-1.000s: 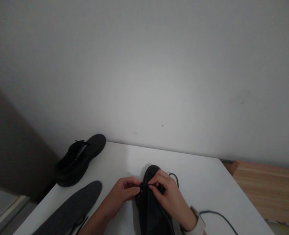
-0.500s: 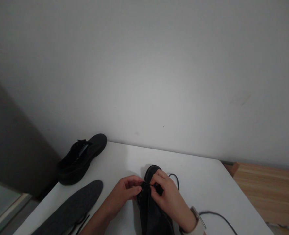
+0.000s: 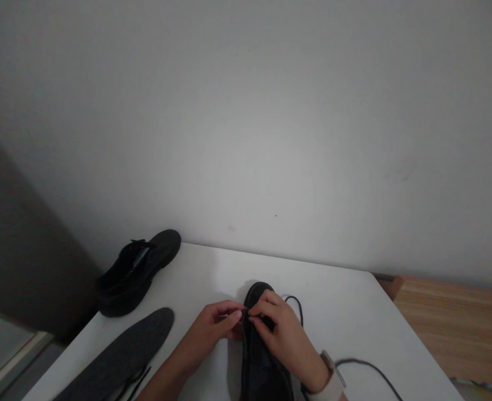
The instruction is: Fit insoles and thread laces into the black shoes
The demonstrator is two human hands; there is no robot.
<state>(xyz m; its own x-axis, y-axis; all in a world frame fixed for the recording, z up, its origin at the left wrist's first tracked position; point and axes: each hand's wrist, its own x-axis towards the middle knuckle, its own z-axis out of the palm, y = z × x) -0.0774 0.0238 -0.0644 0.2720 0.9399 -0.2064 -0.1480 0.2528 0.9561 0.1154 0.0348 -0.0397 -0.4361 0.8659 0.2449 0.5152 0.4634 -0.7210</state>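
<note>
A black shoe rests on the white table in front of me, its toe pointing away. My left hand is at the left side of its lacing, thumb and fingers pinching the edge of the shoe. From the right, my right hand reaches over the upper, thumb and forefinger closed on a thin black shoelace near the eyelets. The fingertips of both hands almost meet, and they hide most of the lace between them. A loop of black lace curves out beyond my right hand.
Another black shoe stands at the table's back left corner. A dark grey insole lies nearer, with a black lace beside it. A black cord trails right across the white table. Beyond is a wooden surface.
My right hand's fingertips have shifted slightly left, toward my left fingertips. The shoe has turned a little under the hands, and its left flap now shows less.
</note>
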